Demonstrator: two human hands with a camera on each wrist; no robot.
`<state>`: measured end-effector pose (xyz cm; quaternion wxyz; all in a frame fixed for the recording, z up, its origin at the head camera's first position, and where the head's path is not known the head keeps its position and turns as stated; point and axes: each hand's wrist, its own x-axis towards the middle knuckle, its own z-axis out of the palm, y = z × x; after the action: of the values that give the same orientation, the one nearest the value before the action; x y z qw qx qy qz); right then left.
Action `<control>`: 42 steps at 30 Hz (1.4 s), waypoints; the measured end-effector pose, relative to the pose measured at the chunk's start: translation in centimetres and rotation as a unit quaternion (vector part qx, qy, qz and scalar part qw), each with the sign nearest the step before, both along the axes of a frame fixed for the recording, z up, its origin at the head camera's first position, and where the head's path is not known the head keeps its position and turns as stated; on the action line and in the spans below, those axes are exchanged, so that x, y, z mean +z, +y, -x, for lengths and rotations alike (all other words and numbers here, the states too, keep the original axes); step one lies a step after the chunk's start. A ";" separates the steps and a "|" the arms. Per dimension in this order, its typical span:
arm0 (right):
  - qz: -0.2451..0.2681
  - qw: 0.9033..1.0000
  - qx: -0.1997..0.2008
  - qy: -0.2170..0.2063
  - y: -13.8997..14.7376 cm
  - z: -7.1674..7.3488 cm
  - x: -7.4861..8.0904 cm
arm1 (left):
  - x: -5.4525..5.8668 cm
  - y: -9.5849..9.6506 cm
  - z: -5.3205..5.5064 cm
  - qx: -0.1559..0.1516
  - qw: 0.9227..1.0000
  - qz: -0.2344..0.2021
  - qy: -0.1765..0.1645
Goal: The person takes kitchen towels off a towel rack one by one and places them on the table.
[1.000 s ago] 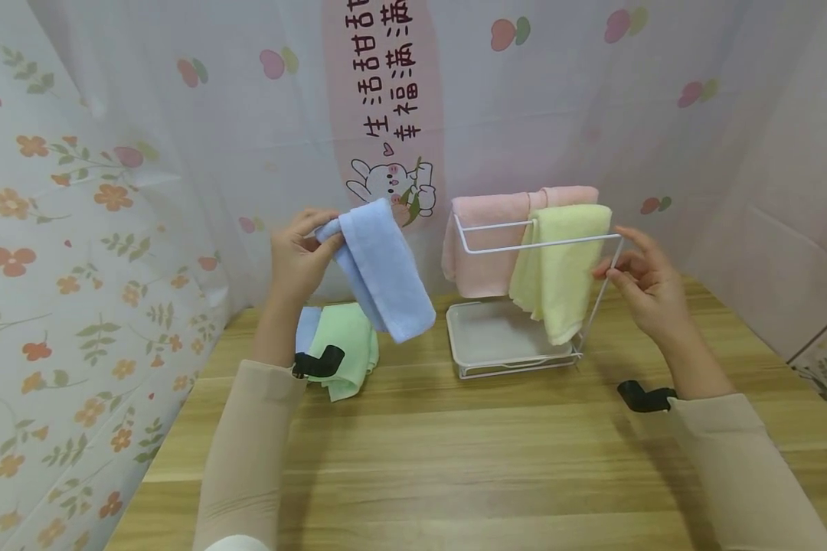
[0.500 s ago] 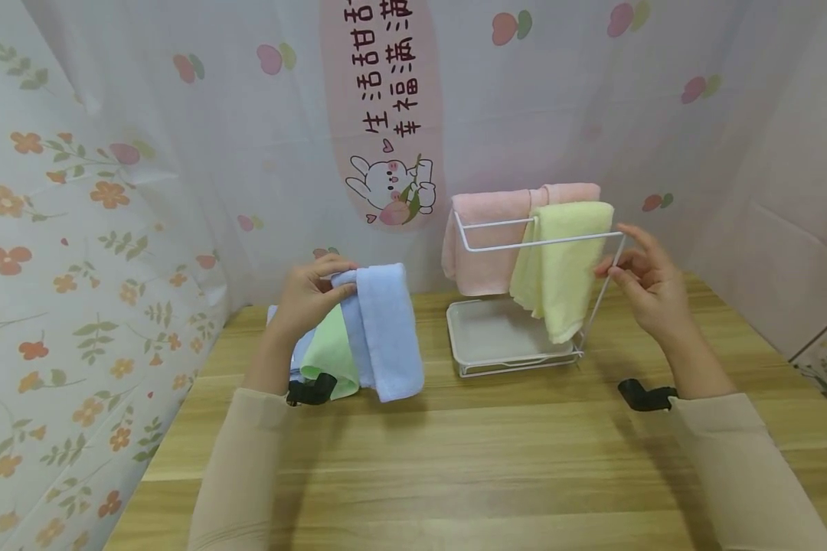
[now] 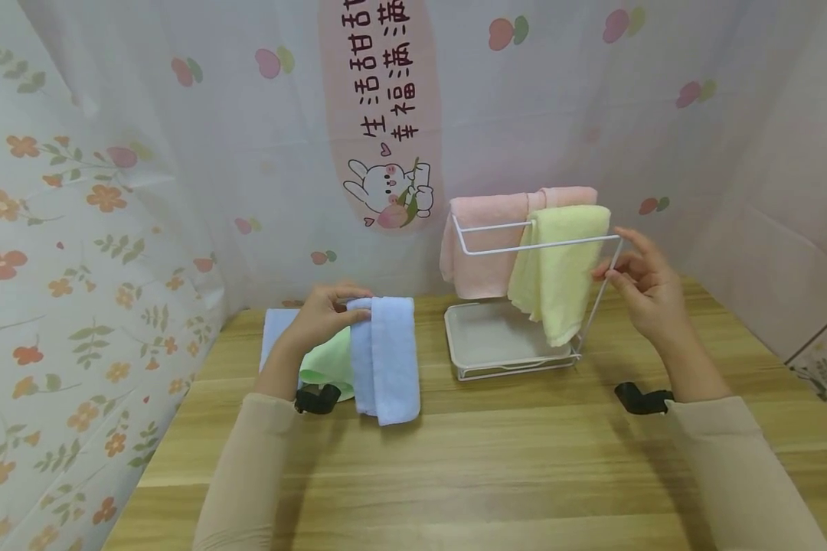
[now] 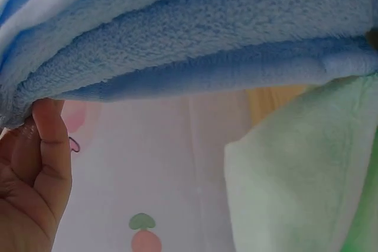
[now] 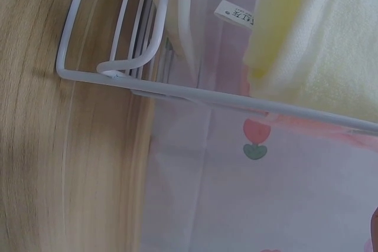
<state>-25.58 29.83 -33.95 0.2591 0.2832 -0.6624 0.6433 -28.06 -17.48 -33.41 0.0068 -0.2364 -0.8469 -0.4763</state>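
My left hand pinches the top edge of a folded blue towel, which hangs down beside a green towel on the table. In the left wrist view the blue towel's folds fill the top, with fingertips at one corner. On the right, my right hand grips the upright of a white wire towel rack near its top corner. A pink towel drapes over the rack's back bar, and a yellow towel hangs in front of it. The right wrist view shows the rack's wire base.
A second blue towel lies flat at the left, partly behind my left hand. Under the rack sits a pale tray. A printed curtain closes off the back of the wooden table.
My left hand has lowered the blue towel from up near the curtain to beside the green towel, and it now hangs straighter. The right hand keeps its hold on the rack.
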 end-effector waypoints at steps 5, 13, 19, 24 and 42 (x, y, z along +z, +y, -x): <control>0.000 1.000 0.000 0.007 0.0 0.0 -0.2 | -1.0 0.2 1.2 0.013 0.999 0.026 -0.029; 0.000 0.999 0.034 0.037 0.2 0.3 -0.4 | -1.7 0.5 3.2 0.039 0.994 0.039 -0.093; -0.005 1.000 0.019 0.024 0.1 0.2 -0.4 | -2.4 0.8 4.5 0.042 0.992 0.033 -0.114; -0.016 0.999 0.013 0.029 0.2 0.3 -0.5 | -3.3 1.0 5.6 0.052 0.992 0.024 -0.112; -0.006 0.998 0.033 0.048 0.4 0.6 -0.5 | -6.5 1.7 7.9 0.078 0.992 0.020 -0.095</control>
<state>-26.15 30.21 -34.47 0.2671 0.3371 -0.6437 0.6330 -35.95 -15.83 -39.95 -0.0413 -0.1235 -0.8688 -0.4778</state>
